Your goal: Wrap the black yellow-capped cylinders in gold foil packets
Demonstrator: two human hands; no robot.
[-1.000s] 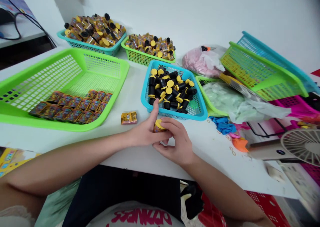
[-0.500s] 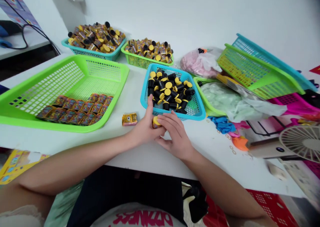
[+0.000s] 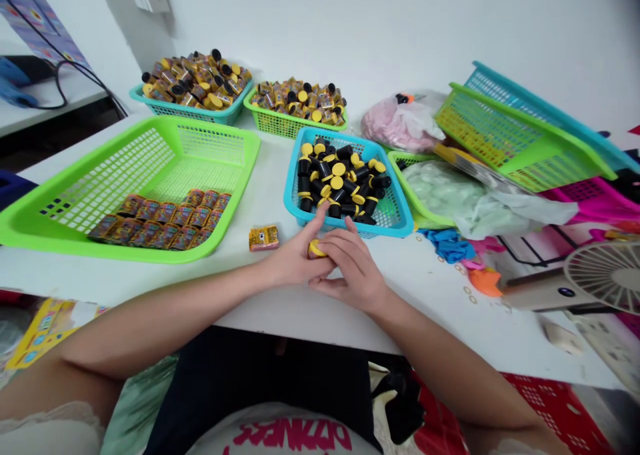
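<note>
Both hands meet over the near part of the table around a small canister [image 3: 315, 249] with a yellow cap. My left hand [image 3: 293, 260] is closed on its side, index finger stretched forward. My right hand [image 3: 356, 271] has its fingers curled against the canister from the right. Most of the canister's body is hidden by the fingers. Left of the hands lies a small stack of printed yellow labels [image 3: 263, 238]. Just beyond them stands a blue basket [image 3: 395, 225] of black canisters [image 3: 337, 183] with yellow caps.
A large green basket [image 3: 150, 253] on the left holds rows of label stacks [image 3: 173, 223]. Behind are a teal basket [image 3: 187, 113] and a small green basket [image 3: 280, 125], both heaped with labelled canisters. Plastic bags [image 3: 465, 191], tilted baskets [image 3: 525, 141] and a fan [image 3: 607, 275] crowd the right.
The view has shifted slightly. Both hands stay together around the canister, with the left index finger a little lower and nearer the cap.
</note>
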